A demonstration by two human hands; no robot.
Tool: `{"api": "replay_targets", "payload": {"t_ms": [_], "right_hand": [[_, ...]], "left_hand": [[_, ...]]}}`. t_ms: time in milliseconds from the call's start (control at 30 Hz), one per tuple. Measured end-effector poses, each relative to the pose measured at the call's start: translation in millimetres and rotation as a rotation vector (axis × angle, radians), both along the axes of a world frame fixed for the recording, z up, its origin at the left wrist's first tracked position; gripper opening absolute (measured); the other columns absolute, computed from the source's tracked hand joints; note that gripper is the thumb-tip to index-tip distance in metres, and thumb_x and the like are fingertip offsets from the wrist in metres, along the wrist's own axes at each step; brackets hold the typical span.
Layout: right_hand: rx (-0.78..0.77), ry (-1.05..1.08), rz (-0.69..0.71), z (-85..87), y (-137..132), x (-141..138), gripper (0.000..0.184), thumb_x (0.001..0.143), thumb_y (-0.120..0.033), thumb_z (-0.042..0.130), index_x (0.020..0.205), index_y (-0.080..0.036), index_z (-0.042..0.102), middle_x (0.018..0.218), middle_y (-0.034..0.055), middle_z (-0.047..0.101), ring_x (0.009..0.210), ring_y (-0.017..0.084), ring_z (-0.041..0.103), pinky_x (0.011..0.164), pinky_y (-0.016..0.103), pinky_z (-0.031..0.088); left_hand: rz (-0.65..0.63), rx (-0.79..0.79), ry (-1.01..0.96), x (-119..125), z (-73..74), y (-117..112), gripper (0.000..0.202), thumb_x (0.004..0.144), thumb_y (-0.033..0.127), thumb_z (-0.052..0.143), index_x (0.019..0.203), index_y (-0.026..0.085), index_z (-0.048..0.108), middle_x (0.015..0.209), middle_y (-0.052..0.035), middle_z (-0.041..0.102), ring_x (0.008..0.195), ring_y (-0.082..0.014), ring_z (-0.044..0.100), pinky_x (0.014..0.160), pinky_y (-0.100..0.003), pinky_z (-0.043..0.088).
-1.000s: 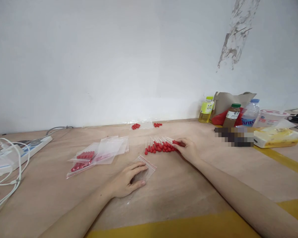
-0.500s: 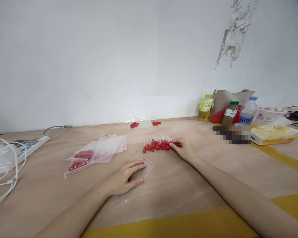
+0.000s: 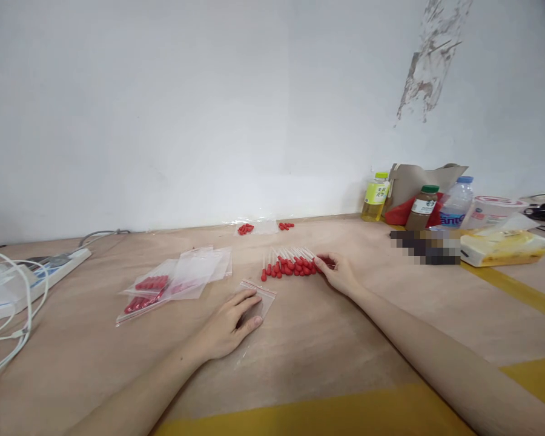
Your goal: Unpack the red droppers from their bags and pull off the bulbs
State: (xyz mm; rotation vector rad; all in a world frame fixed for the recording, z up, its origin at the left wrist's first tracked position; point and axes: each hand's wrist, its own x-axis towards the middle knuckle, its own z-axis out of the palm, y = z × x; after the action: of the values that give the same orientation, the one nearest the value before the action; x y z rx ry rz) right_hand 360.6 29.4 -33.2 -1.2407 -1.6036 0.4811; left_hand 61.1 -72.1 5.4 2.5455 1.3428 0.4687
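Right hand (image 3: 337, 272) curls at red-tipped sticks (image 3: 294, 265) on the surface (image 3: 327, 348), pinch unclear; my left hand (image 3: 229, 325) lies spread on a clear bag (image 3: 266, 297). Likely I'm separating sticks; next needs a light touch.

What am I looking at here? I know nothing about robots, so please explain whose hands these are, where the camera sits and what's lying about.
There is no machine here: these are a person's two bare hands. One camera, worn on the head, looks forward and down at them.

The left hand rests, fingers apart, on a clear zip bag. The right hand touches the right end of a row of red-tipped sticks; whether it grips any is hard to tell.

On the brown surface, more clear bags lie to the left, some with red items inside. A white power strip is at far left. Bottles and a yellow-and-white tissue pack are at right.
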Motion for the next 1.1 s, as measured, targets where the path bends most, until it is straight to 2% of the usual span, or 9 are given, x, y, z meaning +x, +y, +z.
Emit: {"api": "replay_targets", "payload": {"t_ms": [167, 467, 600, 733, 867, 933, 1000, 1067, 1100], "right_hand": [[0.012, -0.022, -0.005, 0.3, 1.6, 1.3, 0.038, 0.08, -0.045, 0.04, 0.077, -0.015, 0.063, 0.073, 0.0053, 0.065, 0.068, 0.017, 0.059, 0.064, 0.028, 0.047], [0.011, -0.076, -0.008, -1.5, 5.9, 3.7, 0.037, 0.08, -0.044, 0.039, 0.063, -0.017, 0.058, 0.067, 0.0032, 0.062, 0.065, 0.016, 0.056, 0.064, 0.026, 0.044], [0.023, -0.101, -0.013, 0.5, 4.9, 3.5, 0.043, 0.082, -0.046, 0.033, 0.059, -0.018, 0.054, 0.063, 0.0031, 0.06, 0.062, 0.015, 0.054, 0.061, 0.026, 0.043], [0.039, -0.125, -0.048, 2.2, 3.8, 2.9, 0.045, 0.083, -0.048, 0.029, 0.059, -0.018, 0.053, 0.063, 0.0038, 0.058, 0.063, 0.016, 0.052, 0.062, 0.026, 0.042], [0.052, -0.153, -0.072, 1.6, 4.4, 3.5, 0.046, 0.083, -0.048, 0.029, 0.061, -0.018, 0.055, 0.068, 0.0052, 0.059, 0.069, 0.017, 0.053, 0.068, 0.028, 0.041], [0.057, -0.162, -0.081, 1.0, 4.8, 4.0, 0.045, 0.083, -0.047, 0.03, 0.062, -0.018, 0.056, 0.07, 0.0058, 0.059, 0.071, 0.018, 0.053, 0.068, 0.028, 0.041], [0.062, -0.166, -0.089, 0.4, 5.3, 4.3, 0.045, 0.083, -0.047, 0.03, 0.061, -0.018, 0.056, 0.069, 0.0058, 0.059, 0.072, 0.018, 0.053, 0.067, 0.028, 0.041], [0.064, -0.167, -0.092, -0.2, 5.8, 4.4, 0.045, 0.083, -0.047, 0.031, 0.059, -0.018, 0.055, 0.066, 0.005, 0.057, 0.072, 0.018, 0.053, 0.067, 0.028, 0.041], [0.065, -0.167, -0.092, -0.4, 5.9, 4.4, 0.045, 0.083, -0.047, 0.031, 0.058, -0.018, 0.054, 0.065, 0.0046, 0.057, 0.071, 0.018, 0.053, 0.066, 0.028, 0.041]], "left_hand": [[0.064, -0.028, 0.04, 0.7, -2.0, 0.2, 0.048, 0.089, 0.047, 0.028, 0.128, 0.024, 0.041, 0.139, -0.0055, 0.032, 0.127, -0.0234, 0.03, 0.104, -0.043, 0.026], [0.17, -0.043, 0.122, 7.7, -4.3, -7.6, 0.06, 0.085, 0.054, 0.032, 0.133, 0.019, 0.034, 0.143, -0.0137, 0.022, 0.13, -0.0323, 0.018, 0.102, -0.052, 0.022], [0.209, 0.069, 0.066, 8.9, -6.5, -5.2, 0.046, 0.087, 0.048, 0.032, 0.121, 0.021, 0.048, 0.134, -0.0124, 0.037, 0.124, -0.0306, 0.032, 0.098, -0.051, 0.028], [0.365, 0.233, -0.034, -1.7, -6.2, 5.0, 0.033, 0.081, 0.042, 0.044, 0.103, 0.02, 0.054, 0.111, -0.0114, 0.049, 0.107, -0.0286, 0.045, 0.09, -0.047, 0.036], [0.476, 0.092, -0.122, -18.2, 0.1, 11.1, 0.036, 0.069, 0.038, 0.058, 0.099, 0.02, 0.051, 0.1, -0.0082, 0.05, 0.093, -0.0253, 0.052, 0.078, -0.041, 0.043], [0.427, -0.031, -0.175, -22.4, 5.0, 10.2, 0.034, 0.063, 0.034, 0.063, 0.091, 0.02, 0.051, 0.09, -0.0043, 0.053, 0.078, -0.0204, 0.055, 0.067, -0.035, 0.045], [0.302, -0.14, -0.259, -23.5, 11.1, 9.1, 0.033, 0.059, 0.033, 0.067, 0.085, 0.019, 0.051, 0.08, -0.0006, 0.054, 0.064, -0.015, 0.053, 0.057, -0.028, 0.044], [0.213, -0.168, -0.367, -25.2, 19.8, 11.8, 0.034, 0.056, 0.033, 0.069, 0.082, 0.019, 0.052, 0.077, 0.0006, 0.055, 0.059, -0.0121, 0.051, 0.054, -0.024, 0.042], [0.238, -0.136, -0.425, -27.7, 25.2, 15.8, 0.034, 0.056, 0.034, 0.069, 0.082, 0.019, 0.052, 0.078, 0.0006, 0.055, 0.059, -0.0113, 0.051, 0.054, -0.023, 0.042]]}}
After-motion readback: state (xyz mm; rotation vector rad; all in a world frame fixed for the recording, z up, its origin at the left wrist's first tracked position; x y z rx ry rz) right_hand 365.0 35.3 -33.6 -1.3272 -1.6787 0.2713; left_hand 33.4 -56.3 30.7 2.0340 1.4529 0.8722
